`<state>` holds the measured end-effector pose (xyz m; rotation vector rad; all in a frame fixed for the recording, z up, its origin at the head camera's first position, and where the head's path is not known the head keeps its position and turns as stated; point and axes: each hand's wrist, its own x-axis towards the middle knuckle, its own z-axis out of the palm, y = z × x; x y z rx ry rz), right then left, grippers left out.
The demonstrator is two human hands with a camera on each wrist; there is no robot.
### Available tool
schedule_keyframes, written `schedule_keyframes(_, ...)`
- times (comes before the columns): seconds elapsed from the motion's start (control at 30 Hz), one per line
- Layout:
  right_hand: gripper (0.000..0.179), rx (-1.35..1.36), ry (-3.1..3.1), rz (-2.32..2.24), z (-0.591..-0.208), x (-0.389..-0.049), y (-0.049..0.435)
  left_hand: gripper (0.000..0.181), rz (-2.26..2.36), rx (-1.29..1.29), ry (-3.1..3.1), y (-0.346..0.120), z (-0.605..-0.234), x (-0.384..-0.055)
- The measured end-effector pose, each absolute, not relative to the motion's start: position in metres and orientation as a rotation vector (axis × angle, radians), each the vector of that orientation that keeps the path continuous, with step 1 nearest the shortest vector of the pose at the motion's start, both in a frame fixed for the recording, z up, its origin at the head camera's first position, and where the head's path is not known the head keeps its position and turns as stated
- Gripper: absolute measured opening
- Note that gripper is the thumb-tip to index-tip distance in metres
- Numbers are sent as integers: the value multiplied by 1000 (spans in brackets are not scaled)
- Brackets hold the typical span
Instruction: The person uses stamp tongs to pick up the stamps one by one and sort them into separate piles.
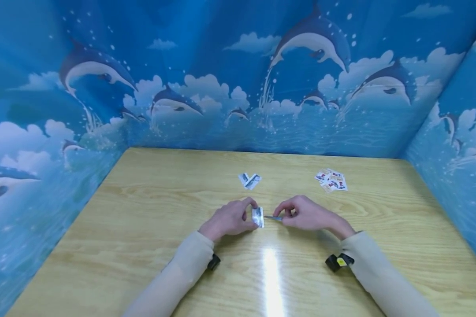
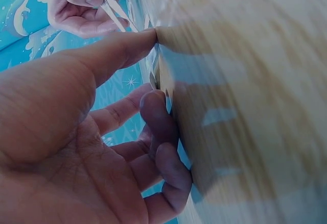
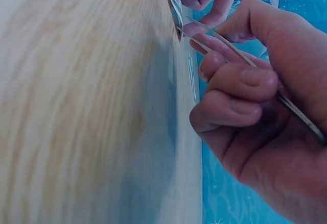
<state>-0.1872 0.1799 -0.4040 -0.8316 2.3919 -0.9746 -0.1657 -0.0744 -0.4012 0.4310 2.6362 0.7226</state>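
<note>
A small grey-and-white picture card [image 1: 258, 217] lies near the middle of the table. My left hand [image 1: 233, 218] holds it by its far and near edges, index finger at the far one and thumb at the near one. From the right, my right hand [image 1: 307, 213] grips metal tweezers [image 3: 299, 116], whose tips point at the card's right edge. The tweezers' tips stand slightly apart in the right wrist view; whether they touch the card I cannot tell. In the left wrist view the thumb [image 2: 122, 48] hides most of the card.
Beyond the hands lie a couple of overlapping grey picture cards [image 1: 254, 181]. Farther right is a loose pile of several white cards with colored prints [image 1: 335, 180]. The wooden table [image 1: 150, 211] meets blue dolphin-patterned curtains [image 1: 206, 88] at its back and sides.
</note>
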Motion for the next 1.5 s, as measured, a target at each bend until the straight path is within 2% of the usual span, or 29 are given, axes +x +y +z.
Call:
schedule_keyframes(1.0, 28, -758, 2396, -999, -406, -186, 167, 50, 729, 491, 2644, -79, -401, -166)
schedule_keyframes(1.5, 32, -733, 2478, -1085, -404, -194, 166, 42, 1083, 467, 2639, -111, -404, -181)
